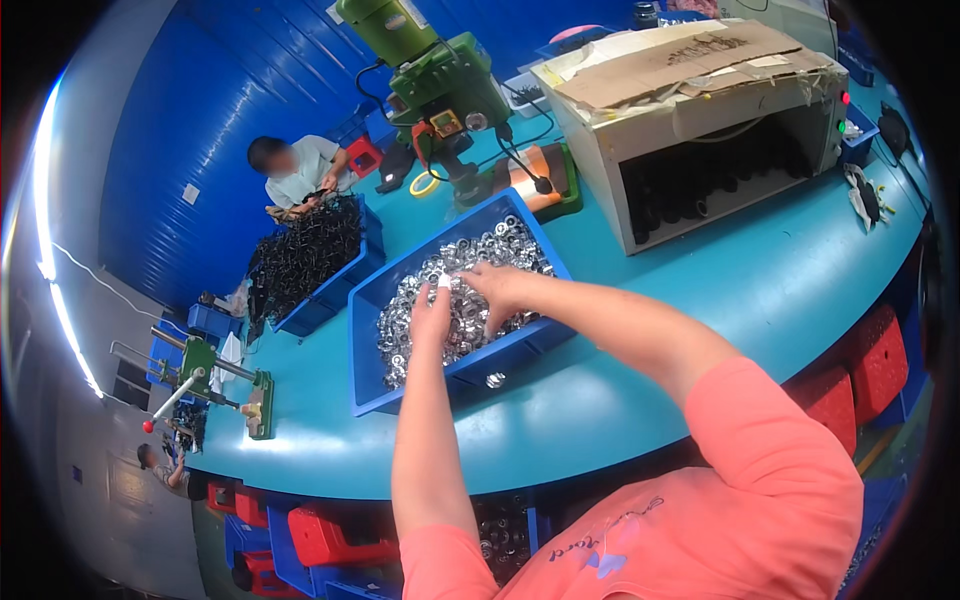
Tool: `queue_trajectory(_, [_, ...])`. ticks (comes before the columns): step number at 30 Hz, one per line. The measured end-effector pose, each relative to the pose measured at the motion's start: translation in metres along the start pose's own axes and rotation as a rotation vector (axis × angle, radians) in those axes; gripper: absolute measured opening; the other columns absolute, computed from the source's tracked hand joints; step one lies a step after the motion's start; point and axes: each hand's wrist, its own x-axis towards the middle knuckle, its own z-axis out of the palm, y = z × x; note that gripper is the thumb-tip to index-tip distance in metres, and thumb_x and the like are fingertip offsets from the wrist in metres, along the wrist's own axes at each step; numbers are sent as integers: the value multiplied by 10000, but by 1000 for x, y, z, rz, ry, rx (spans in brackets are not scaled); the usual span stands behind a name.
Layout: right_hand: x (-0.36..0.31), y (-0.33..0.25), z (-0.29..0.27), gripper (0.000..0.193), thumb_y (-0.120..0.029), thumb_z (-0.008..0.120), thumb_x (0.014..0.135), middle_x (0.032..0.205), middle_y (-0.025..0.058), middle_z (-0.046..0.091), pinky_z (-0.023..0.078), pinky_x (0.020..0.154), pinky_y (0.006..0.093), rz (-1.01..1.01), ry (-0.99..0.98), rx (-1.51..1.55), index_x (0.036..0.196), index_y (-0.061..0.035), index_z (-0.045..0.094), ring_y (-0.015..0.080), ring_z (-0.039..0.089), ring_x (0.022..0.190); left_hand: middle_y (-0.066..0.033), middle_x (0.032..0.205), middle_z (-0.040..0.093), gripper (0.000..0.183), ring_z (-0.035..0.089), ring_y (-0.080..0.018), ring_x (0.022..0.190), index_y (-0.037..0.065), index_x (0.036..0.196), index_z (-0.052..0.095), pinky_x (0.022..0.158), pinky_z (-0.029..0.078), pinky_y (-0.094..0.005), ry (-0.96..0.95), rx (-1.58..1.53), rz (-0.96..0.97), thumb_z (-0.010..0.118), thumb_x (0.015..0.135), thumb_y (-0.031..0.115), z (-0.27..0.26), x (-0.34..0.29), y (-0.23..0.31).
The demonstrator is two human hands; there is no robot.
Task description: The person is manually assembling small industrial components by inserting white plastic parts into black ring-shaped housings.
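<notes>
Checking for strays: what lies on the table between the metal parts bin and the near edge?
In the head view, a shiny part lies on the tabletop, beside the bin.

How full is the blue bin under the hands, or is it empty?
Not empty, but not full to the rim: shiny metal parts are heaped across the blue bin, and its walls rise above them.

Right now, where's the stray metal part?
Head view: the stray metal part lies on the teal table, beside the blue bin's near wall, right of your left forearm.
</notes>
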Motion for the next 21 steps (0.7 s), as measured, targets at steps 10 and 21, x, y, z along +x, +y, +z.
queue_trajectory(10, [-121, 18, -26, 253, -111, 779, 817, 1018, 50, 687, 592, 813, 437, -471, 762, -196, 1065, -143, 741, 297, 677, 984, -175, 1190, 698, 508, 690, -378, 1098, 71, 1365, 680, 934, 561, -463, 161, 163, 658, 765, 920, 301, -52, -101, -28])
queue_trajectory(21, [-200, 19, 119, 433, -220, 784, 902, 1241, 116, 619, 572, 922, 473, -384, 199, 49, 1304, -119, 659, 342, 635, 1106, -148, 1113, 645, 466, 677, -383, 1008, 109, 1315, 687, 857, 576, -477, -316, 258, 788, 790, 861, 96, 49, -256, -50])
